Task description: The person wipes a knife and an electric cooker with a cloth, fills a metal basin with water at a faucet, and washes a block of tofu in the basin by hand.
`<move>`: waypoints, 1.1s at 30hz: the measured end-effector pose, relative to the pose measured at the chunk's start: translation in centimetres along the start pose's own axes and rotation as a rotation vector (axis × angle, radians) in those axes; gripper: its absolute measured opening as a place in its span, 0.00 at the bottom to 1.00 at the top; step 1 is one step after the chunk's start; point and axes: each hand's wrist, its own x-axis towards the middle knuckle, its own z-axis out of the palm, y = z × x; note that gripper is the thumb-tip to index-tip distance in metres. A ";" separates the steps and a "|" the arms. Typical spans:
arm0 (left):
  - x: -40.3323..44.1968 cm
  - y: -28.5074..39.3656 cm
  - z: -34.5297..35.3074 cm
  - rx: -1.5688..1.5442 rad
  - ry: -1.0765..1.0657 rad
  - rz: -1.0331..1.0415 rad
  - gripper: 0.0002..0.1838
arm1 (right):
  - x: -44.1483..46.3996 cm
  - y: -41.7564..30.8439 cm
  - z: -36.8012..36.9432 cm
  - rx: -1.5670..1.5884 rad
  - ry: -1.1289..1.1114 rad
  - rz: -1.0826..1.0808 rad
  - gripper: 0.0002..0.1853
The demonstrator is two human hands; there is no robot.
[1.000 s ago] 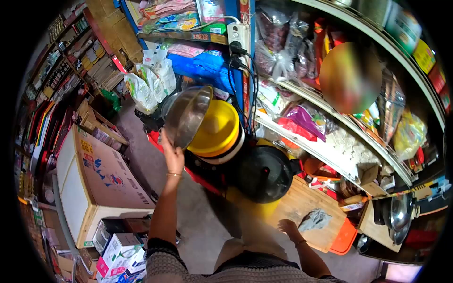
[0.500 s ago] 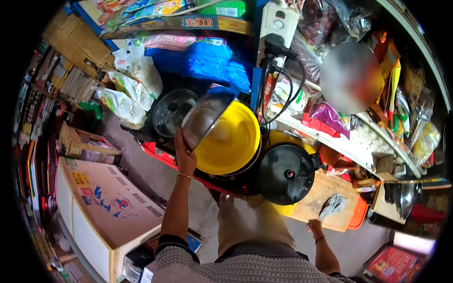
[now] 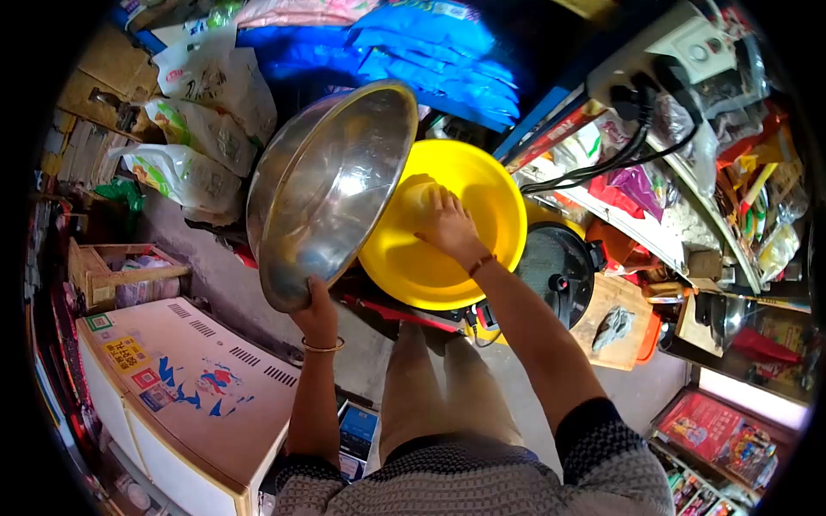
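Observation:
My left hand (image 3: 315,316) grips the lower rim of a large steel bowl (image 3: 331,193), which is tilted on its side with its hollow facing right. To its right is a yellow basin (image 3: 503,206). My right hand (image 3: 452,228) reaches into this basin, fingers stretched out and a little apart. Beside my fingertips lies a pale yellowish rounded lump (image 3: 416,194), partly covered by the hand. I cannot make out what it is, nor whether the fingers press on it.
A black lidded pan (image 3: 551,267) stands right of the basin, near a wooden board (image 3: 632,297) with a crumpled grey cloth (image 3: 613,327). Black cables (image 3: 602,163) hang from a socket strip. White plastic bags (image 3: 185,129) stand left. A white cabinet (image 3: 189,370) is at lower left.
The steel bowl has come up off the yellow basin and to the left in my left hand. My right hand has moved from beside the board into the basin. My view has shifted closer.

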 end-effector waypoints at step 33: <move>1.7 -1.4 2.7 0.198 -0.360 0.255 0.30 | 2.6 5.4 0.4 0.428 -0.259 0.077 0.14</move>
